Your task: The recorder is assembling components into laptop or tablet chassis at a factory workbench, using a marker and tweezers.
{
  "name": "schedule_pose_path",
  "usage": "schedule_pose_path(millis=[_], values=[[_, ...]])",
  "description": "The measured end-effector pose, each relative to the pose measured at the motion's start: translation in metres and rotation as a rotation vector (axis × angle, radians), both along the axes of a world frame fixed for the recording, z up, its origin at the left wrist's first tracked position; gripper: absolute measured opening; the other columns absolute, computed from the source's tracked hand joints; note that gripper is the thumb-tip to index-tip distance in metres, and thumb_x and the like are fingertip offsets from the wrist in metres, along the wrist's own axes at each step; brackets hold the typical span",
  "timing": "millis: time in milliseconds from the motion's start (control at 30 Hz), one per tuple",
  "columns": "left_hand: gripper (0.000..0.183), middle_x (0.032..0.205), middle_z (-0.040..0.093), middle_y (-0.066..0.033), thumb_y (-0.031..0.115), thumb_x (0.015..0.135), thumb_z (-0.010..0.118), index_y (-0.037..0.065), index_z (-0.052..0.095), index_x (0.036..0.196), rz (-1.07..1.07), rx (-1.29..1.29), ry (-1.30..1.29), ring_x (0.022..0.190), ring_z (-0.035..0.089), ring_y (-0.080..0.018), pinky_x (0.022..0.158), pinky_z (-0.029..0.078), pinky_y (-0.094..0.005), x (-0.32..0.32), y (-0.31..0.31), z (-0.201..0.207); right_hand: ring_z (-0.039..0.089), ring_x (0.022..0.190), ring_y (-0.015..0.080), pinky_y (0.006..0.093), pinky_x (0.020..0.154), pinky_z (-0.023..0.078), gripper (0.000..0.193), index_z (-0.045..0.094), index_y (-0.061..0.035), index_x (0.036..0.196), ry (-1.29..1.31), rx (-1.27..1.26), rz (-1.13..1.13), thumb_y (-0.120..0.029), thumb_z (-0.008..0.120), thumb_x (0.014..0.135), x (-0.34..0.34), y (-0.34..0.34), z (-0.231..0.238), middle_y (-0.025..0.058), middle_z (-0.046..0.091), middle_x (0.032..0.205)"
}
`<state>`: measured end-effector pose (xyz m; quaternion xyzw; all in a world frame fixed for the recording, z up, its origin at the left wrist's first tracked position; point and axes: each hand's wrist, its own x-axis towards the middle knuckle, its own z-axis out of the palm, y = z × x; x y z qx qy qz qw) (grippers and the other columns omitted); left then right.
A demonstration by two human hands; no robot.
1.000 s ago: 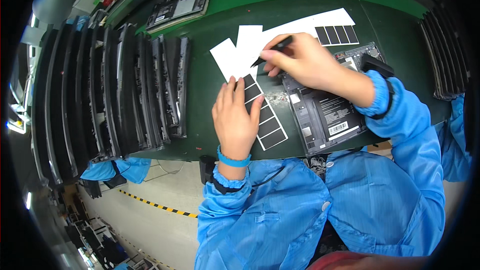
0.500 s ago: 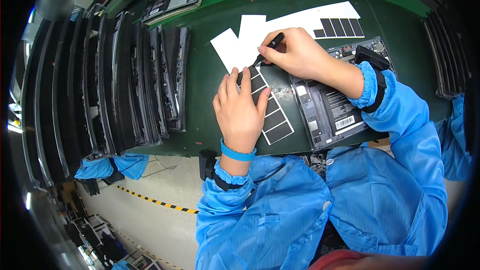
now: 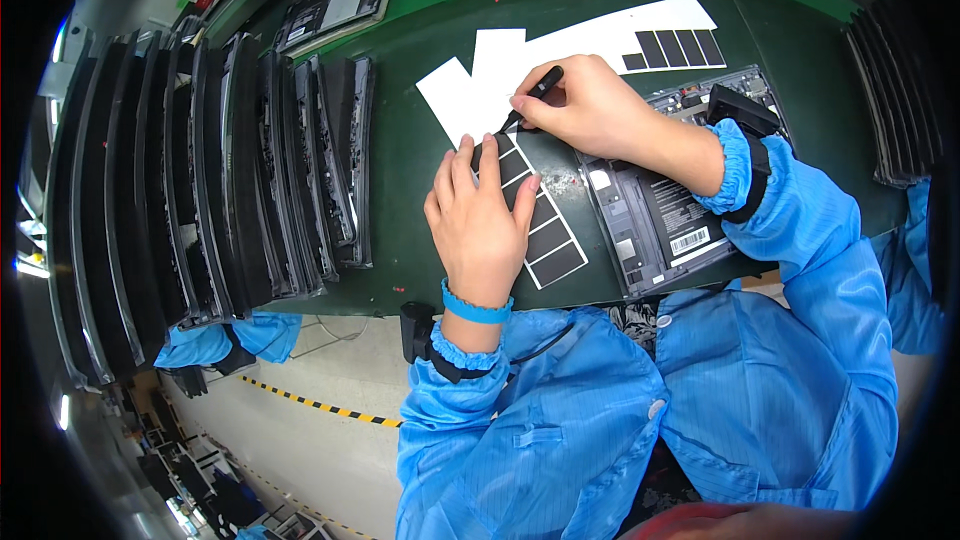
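The right hand (image 3: 590,105) pinches a slim black tool (image 3: 532,98) like a pen, fingers closed tight around its shaft, its tip pressed down onto the top of a white backing sheet (image 3: 535,220) that carries a row of matte black rectangular stickers. Just below that tip, the left hand (image 3: 480,215) lies flat and spread on the same sheet, palm down, fingers together, pinning it to the table and holding nothing. A blue band rings that wrist, and a black strap circles the right wrist above a gathered blue cuff.

Under and beyond the tool lie more smooth white sheets (image 3: 495,75), one long strip reaching away to the right with four dark stickers at its end. Right of the pinned sheet, beneath the right forearm, sits an opened laptop base (image 3: 665,220), grey and flat, with its internal parts and pale labels exposed. All of it rests on a dark green mat-like table (image 3: 420,170). To the left of the hands, thin dark laptop shells (image 3: 250,170) stand on edge in a tight rack.
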<state>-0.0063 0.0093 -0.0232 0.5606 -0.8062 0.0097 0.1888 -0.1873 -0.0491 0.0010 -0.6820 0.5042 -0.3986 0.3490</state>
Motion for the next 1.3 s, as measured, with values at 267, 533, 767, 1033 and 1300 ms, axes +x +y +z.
schedule_pose_path(millis=[267,533,767,1033,1300], values=[[0.054,0.135,0.049,-0.0159,0.039,0.090,0.061,0.006,0.055,0.131,-0.003,0.025,-0.036,0.126,0.044,-0.0342,0.102,0.037,-0.0460,0.000,-0.001,0.002,0.069,0.071,0.0228,0.0313,0.067,0.054,0.018,0.071,0.0037,0.089,-0.057,-0.028,0.039,-0.012,0.066,0.081,0.002,0.002,-0.002,0.0174,0.070,0.080],[0.052,0.136,0.047,-0.0178,0.038,0.090,0.061,0.006,0.055,0.130,-0.029,0.046,-0.018,0.127,0.042,-0.0363,0.102,0.036,-0.0471,-0.001,0.000,0.000,0.071,0.076,0.0184,0.0278,0.067,0.055,0.017,0.068,0.0071,0.094,-0.456,0.135,0.150,-0.008,0.065,0.086,-0.007,0.014,0.011,0.0140,0.070,0.085],[0.026,0.117,0.060,-0.0175,0.012,0.086,0.065,0.000,0.064,0.109,-0.207,0.007,0.376,0.107,0.056,-0.0361,0.092,0.044,-0.0420,-0.007,0.011,0.030,0.071,0.082,0.0224,0.0294,0.070,0.058,0.025,0.066,0.0041,0.103,-0.424,0.229,-0.156,-0.018,0.067,0.091,-0.093,0.060,0.041,0.0139,0.069,0.093],[0.052,0.136,0.052,-0.0155,0.026,0.080,0.073,0.003,0.057,0.125,-0.754,0.261,0.264,0.125,0.050,-0.0346,0.100,0.041,-0.0444,-0.059,0.038,0.034,0.071,0.084,0.0209,0.0278,0.073,0.059,0.031,0.063,0.0052,0.106,-0.484,0.394,-0.177,-0.023,0.065,0.092,-0.127,0.084,0.026,0.0164,0.069,0.094],[0.054,0.138,0.051,-0.0132,0.024,0.081,0.072,0.004,0.055,0.128,-0.761,0.314,0.225,0.128,0.047,-0.0316,0.102,0.038,-0.0428,-0.062,0.039,0.028,0.071,0.089,0.0240,0.0298,0.077,0.059,0.029,0.061,0.0083,0.107,-0.521,0.441,-0.169,-0.018,0.062,0.094,-0.119,0.078,0.017,0.0177,0.068,0.095]])
